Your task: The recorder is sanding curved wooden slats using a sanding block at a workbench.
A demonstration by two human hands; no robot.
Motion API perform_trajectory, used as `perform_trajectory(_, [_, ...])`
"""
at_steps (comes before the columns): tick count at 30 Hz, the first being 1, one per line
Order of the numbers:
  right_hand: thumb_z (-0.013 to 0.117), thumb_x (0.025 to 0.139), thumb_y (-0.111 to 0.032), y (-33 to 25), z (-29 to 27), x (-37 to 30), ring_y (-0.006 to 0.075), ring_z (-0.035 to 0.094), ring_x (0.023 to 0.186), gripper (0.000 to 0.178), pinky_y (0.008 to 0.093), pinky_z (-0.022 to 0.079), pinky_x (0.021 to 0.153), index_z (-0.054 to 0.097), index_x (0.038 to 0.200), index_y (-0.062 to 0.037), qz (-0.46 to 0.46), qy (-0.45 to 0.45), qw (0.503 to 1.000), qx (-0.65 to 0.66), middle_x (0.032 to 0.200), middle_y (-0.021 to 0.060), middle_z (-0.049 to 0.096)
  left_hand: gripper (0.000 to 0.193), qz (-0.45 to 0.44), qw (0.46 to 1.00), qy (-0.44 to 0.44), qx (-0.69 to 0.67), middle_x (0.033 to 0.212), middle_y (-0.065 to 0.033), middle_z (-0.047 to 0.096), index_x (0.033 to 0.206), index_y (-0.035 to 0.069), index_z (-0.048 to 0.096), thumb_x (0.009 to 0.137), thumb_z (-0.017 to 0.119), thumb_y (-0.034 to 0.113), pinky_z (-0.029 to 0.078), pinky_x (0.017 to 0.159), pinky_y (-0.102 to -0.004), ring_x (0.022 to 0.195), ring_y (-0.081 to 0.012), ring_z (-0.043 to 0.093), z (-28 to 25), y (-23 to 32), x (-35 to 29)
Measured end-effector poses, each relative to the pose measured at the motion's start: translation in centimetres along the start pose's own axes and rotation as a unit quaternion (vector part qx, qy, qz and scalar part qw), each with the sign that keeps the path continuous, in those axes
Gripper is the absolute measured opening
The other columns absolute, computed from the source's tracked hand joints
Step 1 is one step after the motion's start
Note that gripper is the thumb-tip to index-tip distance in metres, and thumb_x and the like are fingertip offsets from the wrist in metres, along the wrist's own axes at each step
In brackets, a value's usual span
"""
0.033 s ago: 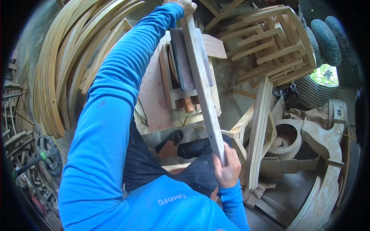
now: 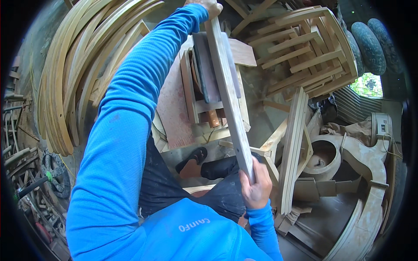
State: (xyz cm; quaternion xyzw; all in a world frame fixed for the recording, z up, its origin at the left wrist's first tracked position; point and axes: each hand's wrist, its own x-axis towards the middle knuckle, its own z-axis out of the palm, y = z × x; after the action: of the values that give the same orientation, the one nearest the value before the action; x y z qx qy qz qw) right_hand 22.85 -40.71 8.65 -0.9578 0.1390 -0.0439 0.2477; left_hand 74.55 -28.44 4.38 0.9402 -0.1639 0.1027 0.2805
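A long pale wooden slat (image 2: 228,91) slants across the middle, one narrow face up. At its far end my left hand (image 2: 208,6) is closed round the wood, partly cut off by the top edge of the view. My right hand (image 2: 257,187) grips the near end, thumb on one side and fingers on the other. Under the slat stands a wooden-framed machine with a grey sanding belt (image 2: 207,71) and an orange-brown cylinder (image 2: 213,118) at its near end. The slat lies over the belt; whether they touch, I cannot tell.
Curved wooden strips (image 2: 65,87) are stacked at left. Slatted wooden frames (image 2: 309,48) pile up at far right, with upright boards (image 2: 294,152) nearer. A large curved pale casing (image 2: 370,174) stands at right. A sandalled foot (image 2: 191,165) rests below the machine.
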Motion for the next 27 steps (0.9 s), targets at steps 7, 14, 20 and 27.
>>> perform_trajectory(7, [0.074,0.084,-0.013,-1.3,4.3,7.1,0.0354,0.062,0.098,0.047,0.0441,0.051,0.084,0.065,0.129,-0.0039,-0.088,0.079,0.99,-0.082,0.109,0.0145,0.063,0.089,-0.024,1.0,0.0,0.003,0.172,-0.0213,0.002,0.163,0.004,0.02,0.088,0.055,0.035,0.01,0.128,-0.0492,0.16,-0.0342,0.0,-0.9,-0.7,-0.7])
perform_trajectory(14, [0.074,0.084,-0.017,-3.0,8.5,15.0,0.035,0.061,0.101,0.051,0.0454,0.05,0.086,0.062,0.132,-0.0055,-0.124,0.134,0.979,-0.093,0.11,0.0141,0.06,0.089,-0.036,0.999,-0.01,-0.009,0.173,-0.02,0.0,0.165,0.005,0.016,0.089,0.053,0.036,0.006,0.129,-0.0481,0.16,-0.0333,-0.003,-0.5,-0.9,0.0])
perform_trajectory(20, [0.07,0.089,-0.02,-4.2,8.9,17.6,0.0396,0.065,0.1,0.054,0.0494,0.055,0.083,0.057,0.14,-0.0096,-0.113,0.158,0.976,-0.103,0.107,0.018,0.061,0.086,-0.014,0.996,0.06,0.063,0.173,-0.0132,0.007,0.165,0.011,0.02,0.09,0.052,0.039,0.007,0.128,-0.0535,0.161,-0.0304,0.001,1.5,0.1,-1.1])
perform_trajectory(27, [0.067,0.092,-0.02,-0.7,4.4,8.6,0.0469,0.069,0.096,0.061,0.0529,0.057,0.081,0.046,0.149,-0.013,-0.033,0.023,0.997,-0.066,0.114,0.0239,0.07,0.09,-0.027,0.993,-0.046,0.101,0.174,-0.0119,0.003,0.166,0.011,0.013,0.091,0.05,0.043,0.004,0.128,-0.054,0.161,-0.0283,-0.003,1.5,3.7,-7.7])
